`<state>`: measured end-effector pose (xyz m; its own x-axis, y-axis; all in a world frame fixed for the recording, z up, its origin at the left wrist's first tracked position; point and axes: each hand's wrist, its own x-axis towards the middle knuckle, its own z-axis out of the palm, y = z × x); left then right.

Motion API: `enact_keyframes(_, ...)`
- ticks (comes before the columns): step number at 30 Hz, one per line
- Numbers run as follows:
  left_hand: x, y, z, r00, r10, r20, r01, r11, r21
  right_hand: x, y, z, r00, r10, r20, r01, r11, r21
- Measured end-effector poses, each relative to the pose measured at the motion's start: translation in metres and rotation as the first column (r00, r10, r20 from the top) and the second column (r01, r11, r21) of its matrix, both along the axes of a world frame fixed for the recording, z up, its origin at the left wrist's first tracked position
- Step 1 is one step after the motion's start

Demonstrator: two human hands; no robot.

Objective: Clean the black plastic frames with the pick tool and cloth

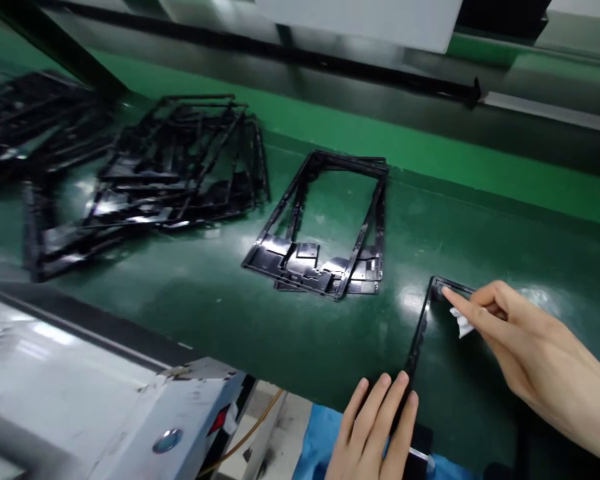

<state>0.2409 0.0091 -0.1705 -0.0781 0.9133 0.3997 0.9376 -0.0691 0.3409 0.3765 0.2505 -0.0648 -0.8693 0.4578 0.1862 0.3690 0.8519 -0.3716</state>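
A black plastic frame (pixel 420 327) lies on the green table (pixel 220 300) at the lower right. My left hand (pixel 377 427) rests with fingers stretched out over the frame's near left part. At the frame's far left corner, the index finger of my right hand (pixel 510 327) touches the inner edge. A crumpled white cloth or tissue (pixel 463 323) shows beneath that hand, held by its bent fingers. Much of the frame's right side is hidden by my right hand.
Two overlapping black frames (pixel 325 273) lie mid-table. Further left are a messy stack of frames (pixel 180 167) and another blurred pile (pixel 40 127). A white metal machine (pixel 180 427) with a red switch stands at the lower left. A dark rail (pixel 320 63) runs behind the table.
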Motion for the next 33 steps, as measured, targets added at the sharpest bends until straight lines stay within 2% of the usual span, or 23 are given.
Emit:
enact_keyframes(3,-0.002,-0.001,-0.003,0.995,-0.093,-0.044,0.093,0.996,0.001,0.0,0.002,-0.012,0.992,0.032,0.119,-0.05,0.988,0.145)
enact_keyframes(5,-0.008,0.001,-0.004,0.986,-0.156,-0.061,0.156,0.988,-0.003,-0.001,0.002,-0.016,0.99,0.045,0.133,-0.074,0.971,0.226)
enact_keyframes(7,-0.013,0.002,-0.006,0.98,-0.186,-0.071,0.186,0.982,-0.013,-0.002,0.001,-0.02,0.99,0.059,0.129,-0.09,0.964,0.25)
enact_keyframes(11,-0.017,-0.002,-0.004,0.976,-0.201,-0.081,0.198,0.979,-0.04,-0.005,-0.005,-0.029,0.998,0.053,0.036,-0.059,0.98,0.189)
enact_keyframes(14,-0.027,-0.006,0.002,0.969,-0.217,-0.115,0.207,0.974,-0.093,-0.006,-0.008,-0.035,0.998,0.062,0.014,-0.063,0.986,0.156)
enact_keyframes(18,-0.045,0.001,0.014,0.923,-0.345,-0.171,0.322,0.935,-0.149,-0.007,-0.012,-0.038,0.996,0.084,-0.008,-0.083,0.988,0.131)
enact_keyframes(20,-0.049,0.006,0.018,0.912,-0.371,-0.175,0.346,0.925,-0.16,-0.008,-0.013,-0.039,0.994,0.092,-0.052,-0.086,0.99,0.111)
enact_keyframes(23,-0.048,0.008,0.02,0.926,-0.346,-0.152,0.319,0.931,-0.176,-0.009,-0.015,-0.039,0.992,0.101,-0.074,-0.093,0.989,0.111)
enact_keyframes(28,-0.043,0.005,0.02,0.938,-0.333,-0.094,0.311,0.931,-0.192,-0.014,-0.025,-0.036,0.992,0.127,-0.027,-0.119,0.973,0.197)
enact_keyframes(33,-0.043,0.008,0.023,0.939,-0.339,-0.053,0.325,0.928,-0.18,-0.015,-0.032,-0.035,0.986,0.166,-0.028,-0.159,0.973,0.169)
